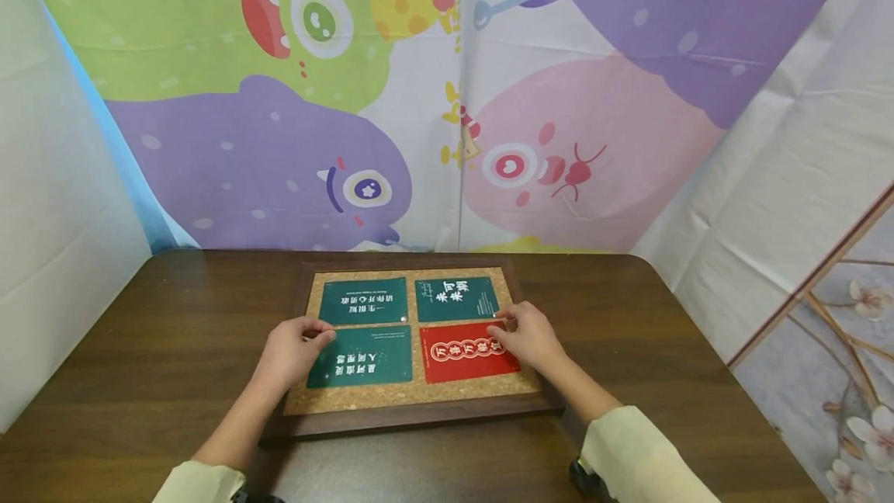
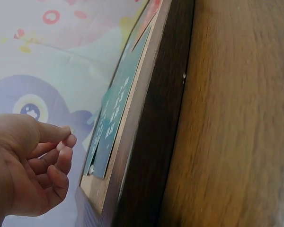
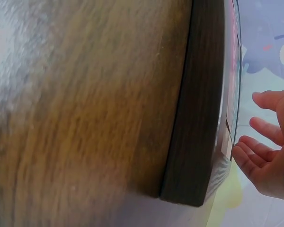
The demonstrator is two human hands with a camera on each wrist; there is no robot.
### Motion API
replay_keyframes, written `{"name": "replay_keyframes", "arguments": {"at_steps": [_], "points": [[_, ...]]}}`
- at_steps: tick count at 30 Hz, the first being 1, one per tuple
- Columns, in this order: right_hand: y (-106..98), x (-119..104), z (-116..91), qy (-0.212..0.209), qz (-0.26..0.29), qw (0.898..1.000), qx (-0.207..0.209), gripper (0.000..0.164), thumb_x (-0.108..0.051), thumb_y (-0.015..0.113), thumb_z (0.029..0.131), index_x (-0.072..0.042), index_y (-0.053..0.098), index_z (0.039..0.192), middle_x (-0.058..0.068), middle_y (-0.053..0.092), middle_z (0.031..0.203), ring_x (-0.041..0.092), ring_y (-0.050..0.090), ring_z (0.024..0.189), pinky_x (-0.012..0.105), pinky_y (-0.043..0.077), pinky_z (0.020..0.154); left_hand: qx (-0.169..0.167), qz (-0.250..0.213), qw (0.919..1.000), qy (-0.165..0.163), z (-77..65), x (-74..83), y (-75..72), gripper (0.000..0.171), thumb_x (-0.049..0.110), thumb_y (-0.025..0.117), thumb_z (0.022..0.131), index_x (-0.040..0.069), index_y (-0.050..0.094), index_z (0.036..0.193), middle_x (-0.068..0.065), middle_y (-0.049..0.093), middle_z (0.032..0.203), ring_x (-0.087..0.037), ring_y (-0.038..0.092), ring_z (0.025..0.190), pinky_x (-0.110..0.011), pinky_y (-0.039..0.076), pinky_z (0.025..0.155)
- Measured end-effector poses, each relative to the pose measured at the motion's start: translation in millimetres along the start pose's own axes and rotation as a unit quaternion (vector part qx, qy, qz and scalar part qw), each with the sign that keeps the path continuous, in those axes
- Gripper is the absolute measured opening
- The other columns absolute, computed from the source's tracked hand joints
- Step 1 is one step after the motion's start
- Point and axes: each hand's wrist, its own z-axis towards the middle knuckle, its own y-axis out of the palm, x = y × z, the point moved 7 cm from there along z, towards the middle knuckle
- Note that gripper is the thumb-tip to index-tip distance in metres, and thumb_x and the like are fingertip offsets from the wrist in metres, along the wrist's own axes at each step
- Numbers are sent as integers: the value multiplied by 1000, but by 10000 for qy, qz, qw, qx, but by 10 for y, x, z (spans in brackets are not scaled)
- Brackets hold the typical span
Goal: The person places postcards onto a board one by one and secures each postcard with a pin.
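Observation:
A wood-framed corkboard (image 1: 414, 395) lies on the table with three green cards and a red card (image 1: 468, 367). My left hand (image 1: 288, 352) hovers over the left edge of the near green card (image 1: 380, 355). In the left wrist view, its thumb and index fingertip pinch a tiny clear push pin (image 2: 73, 132). Over the red card's right end is my right hand (image 1: 531, 336), fingertips near the lower right corner of the far right green card (image 1: 455, 300). The right wrist view shows its fingers (image 3: 267, 130) loosely spread, holding nothing visible.
The far left green card (image 1: 366, 303) has a small pin (image 1: 403, 319) at its lower right corner. Brown tabletop (image 1: 133, 379) surrounds the board. A cartoon-printed curtain (image 1: 433, 177) hangs behind the table, and a flowered panel (image 1: 845, 332) stands at the right.

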Motion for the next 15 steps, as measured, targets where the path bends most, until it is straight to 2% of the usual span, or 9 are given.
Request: {"name": "replay_keyframes", "arguments": {"at_steps": [7, 15], "points": [[16, -41, -25, -69, -43, 10000, -45, 33, -32, 71, 73, -11, 65, 97, 4, 57, 92, 15, 48, 76, 29, 46, 68, -27, 2, 10000, 11, 35, 68, 83, 15, 20, 57, 85, 8, 65, 90, -7, 64, 89, -19, 53, 79, -29, 40, 62], [55, -69, -20, -150, -90, 9998, -114, 33, -32, 71, 72, -11, 66, 97, 4, 56, 87, 15, 47, 74, 27, 43, 66, -40, 21, 9999, 115, 54, 139, 152, 14, 20, 58, 85, 9, 65, 88, -7, 63, 89, -19, 53, 80, -34, 43, 67]]}}
